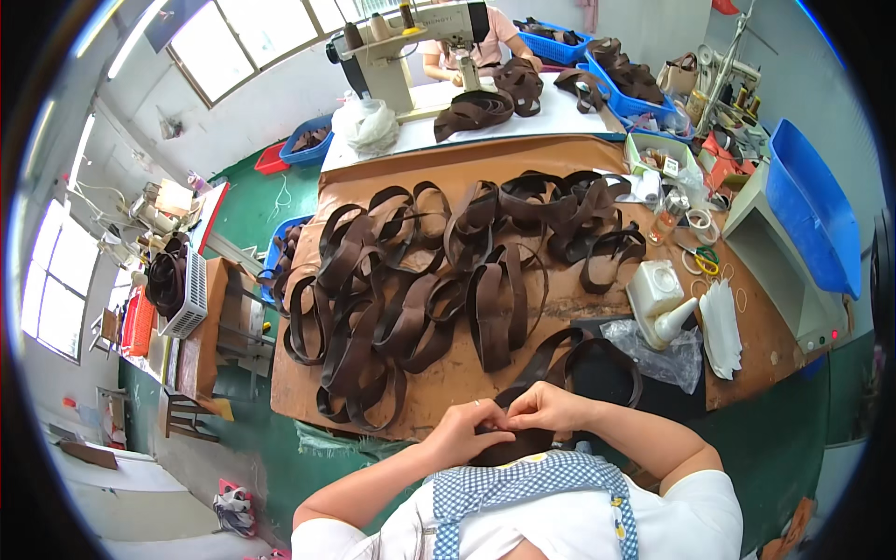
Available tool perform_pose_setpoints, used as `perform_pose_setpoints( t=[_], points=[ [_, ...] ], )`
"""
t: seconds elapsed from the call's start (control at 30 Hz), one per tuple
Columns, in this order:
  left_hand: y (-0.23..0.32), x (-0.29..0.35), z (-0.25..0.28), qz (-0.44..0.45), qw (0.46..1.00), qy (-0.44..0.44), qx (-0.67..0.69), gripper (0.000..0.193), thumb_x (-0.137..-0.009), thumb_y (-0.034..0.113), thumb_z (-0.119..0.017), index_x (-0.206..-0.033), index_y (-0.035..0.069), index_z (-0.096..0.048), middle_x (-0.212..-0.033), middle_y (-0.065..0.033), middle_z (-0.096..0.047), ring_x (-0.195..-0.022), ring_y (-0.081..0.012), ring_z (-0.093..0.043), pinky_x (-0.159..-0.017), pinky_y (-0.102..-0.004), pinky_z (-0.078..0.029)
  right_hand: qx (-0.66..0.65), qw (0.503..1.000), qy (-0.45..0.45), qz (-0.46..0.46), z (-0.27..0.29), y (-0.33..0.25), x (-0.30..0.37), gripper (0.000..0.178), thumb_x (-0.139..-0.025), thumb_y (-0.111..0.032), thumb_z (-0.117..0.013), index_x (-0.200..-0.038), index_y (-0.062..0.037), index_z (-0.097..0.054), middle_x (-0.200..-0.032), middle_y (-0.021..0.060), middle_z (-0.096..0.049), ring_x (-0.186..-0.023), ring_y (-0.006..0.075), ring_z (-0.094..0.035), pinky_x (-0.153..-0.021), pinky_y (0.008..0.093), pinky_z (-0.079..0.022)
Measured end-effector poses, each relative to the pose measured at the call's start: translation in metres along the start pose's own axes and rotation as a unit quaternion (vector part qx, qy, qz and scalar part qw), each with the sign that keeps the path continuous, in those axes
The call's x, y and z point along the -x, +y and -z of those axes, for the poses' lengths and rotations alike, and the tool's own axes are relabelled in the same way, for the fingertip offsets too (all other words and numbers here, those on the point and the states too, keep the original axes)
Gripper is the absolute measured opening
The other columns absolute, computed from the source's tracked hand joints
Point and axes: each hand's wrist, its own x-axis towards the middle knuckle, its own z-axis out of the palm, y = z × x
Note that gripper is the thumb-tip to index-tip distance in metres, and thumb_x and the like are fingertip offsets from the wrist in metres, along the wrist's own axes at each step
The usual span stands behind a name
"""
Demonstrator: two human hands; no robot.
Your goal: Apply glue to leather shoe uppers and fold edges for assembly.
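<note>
Close to my body, at the table's near edge, my left hand (467, 431) and my right hand (549, 411) meet with fingers bent and tips pinched together. Both are closed on a dark brown strap (513, 448), part of which hangs below them against the checked apron. The exact pinched spot is hidden by the fingers. Just beyond my right hand, a looped brown strap (569, 350) rests on a black mat (597, 383); whether it is the same piece I cannot tell. Several more looped brown straps (401, 322) lie heaped across the brown tabletop (597, 313).
To the right stand a white square bottle (655, 287) with a cone-shaped nozzle, a plastic bag (658, 353), white strips (720, 327), yellow-handled scissors (706, 260) and a blue bin (814, 210). A person sits behind a sewing machine (397, 70) at the far side.
</note>
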Motion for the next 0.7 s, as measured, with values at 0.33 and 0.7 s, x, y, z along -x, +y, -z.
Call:
perform_pose_setpoints(
  t=[0.33,0.7],
  points=[
    [-0.001,-0.002,0.001,-0.032,0.999,-0.01,0.014,0.021,-0.078,0.008,-0.079,-0.09,0.004,-0.063,-0.081,-0.0097,-0.061,-0.073,-0.0279,-0.061,-0.067,-0.0344,-0.05,0.023,0.999,-0.013,0.02,0.0,-0.012,0.005,0.021,-0.091,-0.017,-0.071,-0.099,0.0022,-0.074,-0.084,0.0026,-0.072,-0.076,0.0057,-0.06,-0.071,0.0232,-0.049],
    [-0.004,-0.001,0.001,-0.124,0.991,-0.006,-0.042,0.024,-0.075,0.008,-0.081,-0.088,0.004,-0.06,-0.078,-0.0098,-0.057,-0.074,-0.029,-0.06,-0.062,-0.0377,-0.049,0.057,0.998,-0.021,0.031,0.002,-0.009,0.007,0.021,-0.091,-0.014,-0.069,-0.101,0.0038,-0.073,-0.084,0.004,-0.072,-0.077,0.0072,-0.061,-0.072,0.0242,-0.05]
  ],
)
